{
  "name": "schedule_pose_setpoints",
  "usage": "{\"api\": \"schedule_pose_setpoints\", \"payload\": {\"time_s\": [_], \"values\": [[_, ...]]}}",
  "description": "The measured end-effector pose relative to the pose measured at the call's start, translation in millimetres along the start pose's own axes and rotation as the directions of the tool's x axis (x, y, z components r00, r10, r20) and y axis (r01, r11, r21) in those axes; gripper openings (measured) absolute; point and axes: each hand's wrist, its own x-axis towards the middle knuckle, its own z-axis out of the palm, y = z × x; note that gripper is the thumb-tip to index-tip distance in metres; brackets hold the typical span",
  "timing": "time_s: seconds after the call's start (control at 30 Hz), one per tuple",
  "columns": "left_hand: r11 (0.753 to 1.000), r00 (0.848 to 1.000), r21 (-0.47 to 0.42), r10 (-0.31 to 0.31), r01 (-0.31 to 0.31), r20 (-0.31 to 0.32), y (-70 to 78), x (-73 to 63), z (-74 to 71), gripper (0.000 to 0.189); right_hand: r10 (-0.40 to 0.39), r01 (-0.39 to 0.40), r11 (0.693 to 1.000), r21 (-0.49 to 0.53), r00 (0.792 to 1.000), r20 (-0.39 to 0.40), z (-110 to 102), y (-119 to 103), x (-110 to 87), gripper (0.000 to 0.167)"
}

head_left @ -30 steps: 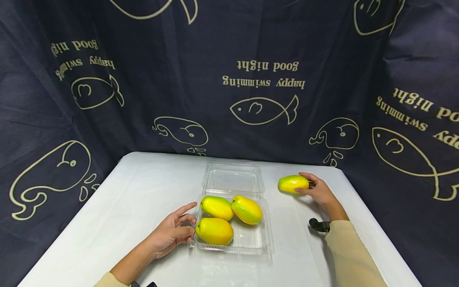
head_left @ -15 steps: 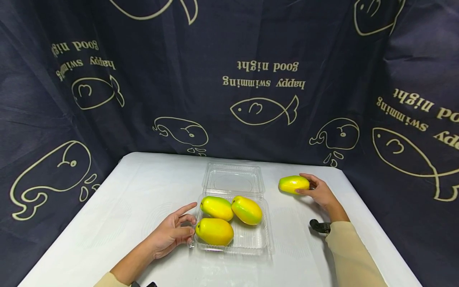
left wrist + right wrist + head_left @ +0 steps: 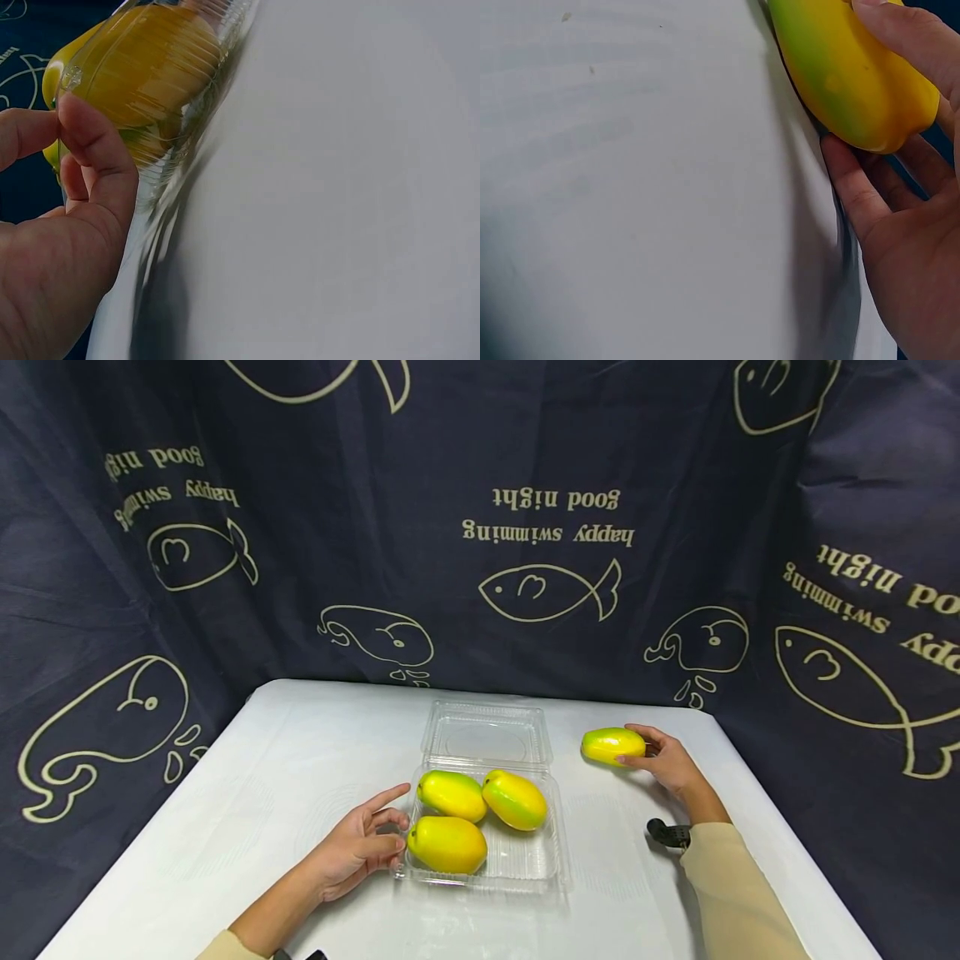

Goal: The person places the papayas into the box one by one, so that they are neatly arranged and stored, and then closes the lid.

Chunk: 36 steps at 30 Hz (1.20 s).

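Observation:
Three yellow-green papayas sit in the base of a clear plastic clamshell container (image 3: pixel 525 860): one at the near left (image 3: pixel 447 845), one behind it at the far left (image 3: pixel 452 795), one at the right (image 3: pixel 515 800). My left hand (image 3: pixel 365 845) pinches the container's left rim between thumb and a finger, as the left wrist view shows; its index finger points outward. On the table's far right lies another papaya (image 3: pixel 612 745). My right hand (image 3: pixel 666 763) holds its right end, thumb on the near side and fingers around the rest; the fingers are partly hidden behind the fruit.
The container's lid (image 3: pixel 487 735) lies folded back, away from me. A white cloth covers the table (image 3: pixel 247 793). Dark blue curtains (image 3: pixel 555 443) with fish prints enclose the back and sides. A black wrist strap (image 3: pixel 667 832) shows on the right arm.

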Motion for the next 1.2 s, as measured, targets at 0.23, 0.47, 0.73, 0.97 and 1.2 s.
{"api": "schedule_pose_setpoints", "payload": {"time_s": [0.23,0.47,0.73,0.97,1.2], "values": [[1.0,1.0,0.001,-0.004,0.004,-0.005,1.1,-0.4,-0.3,0.093,0.02,-0.02,0.999,-0.025,1.0,-0.004,2,0,-0.1,0.083],[1.0,1.0,0.013,-0.012,0.012,-0.01,2.3,-0.2,-0.2,0.093,0.031,-0.031,0.999,-0.031,0.999,-0.013,2,1,-0.6,0.084],[1.0,1.0,0.013,-0.019,0.019,-0.02,3.0,-0.4,0.8,0.093,0.03,-0.031,0.999,-0.035,0.999,-0.035,5,-1,-4.6,0.084],[1.0,1.0,0.015,-0.019,0.02,-0.02,2.2,0.3,0.6,0.093,0.028,-0.029,0.999,-0.018,0.998,-0.05,7,-3,-8.3,0.084],[1.0,1.0,0.02,-0.02,0.021,-0.021,1.5,0.7,0.9,0.093,0.017,-0.018,1.0,-0.015,0.998,-0.066,8,-3,-11.8,0.082]]}}
